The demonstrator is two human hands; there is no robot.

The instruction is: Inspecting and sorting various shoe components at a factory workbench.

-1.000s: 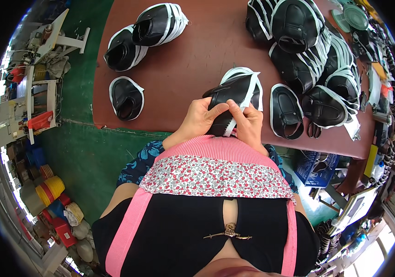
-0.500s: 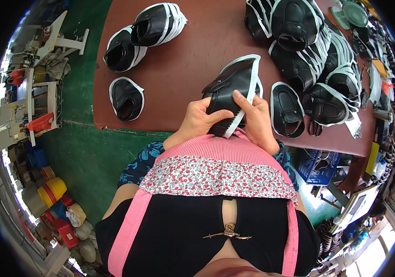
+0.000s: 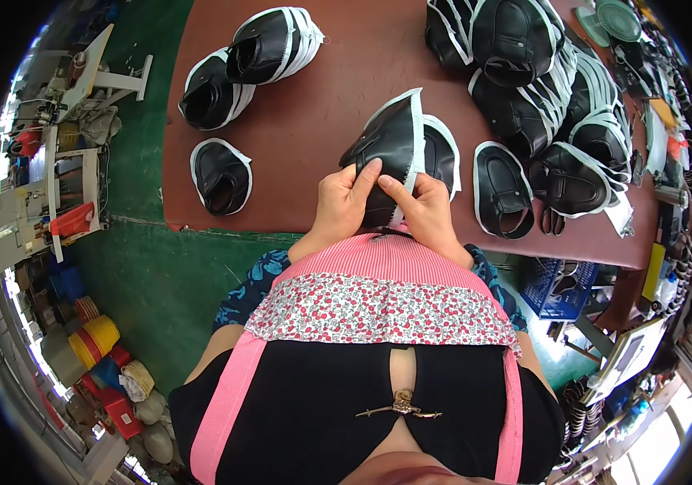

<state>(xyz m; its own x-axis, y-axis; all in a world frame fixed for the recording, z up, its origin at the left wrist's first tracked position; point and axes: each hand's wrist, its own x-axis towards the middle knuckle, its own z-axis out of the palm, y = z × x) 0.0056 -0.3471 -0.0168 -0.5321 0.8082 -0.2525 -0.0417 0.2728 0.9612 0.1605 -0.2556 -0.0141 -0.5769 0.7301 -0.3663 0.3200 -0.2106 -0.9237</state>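
Between my two hands, at the table's near edge, is a black leather shoe upper [image 3: 390, 137] with a white edge strip. My left hand [image 3: 341, 202] grips its left side, thumb pressed on the leather. From the right, my right hand [image 3: 428, 212] pinches it near the white edge, its thumb close to the left one. The fingers under the leather are hidden. Just behind the held piece, another white-edged shoe upper [image 3: 440, 153] shows in part. A single upper [image 3: 502, 190] lies right of my right hand.
The brown table [image 3: 281, 174] carries stacked uppers [image 3: 277, 44] at the far left, a lone upper [image 3: 221, 176] at its left edge and large piles [image 3: 524, 105] at the right. A blue basket [image 3: 558, 291] stands below the right edge. Yellow baskets [image 3: 93, 341] sit at left.
Both hands have shifted slightly left with the held upper, which is turned so its white edge stands steeper. My thumbs have come closer together. More of the upper behind it shows.
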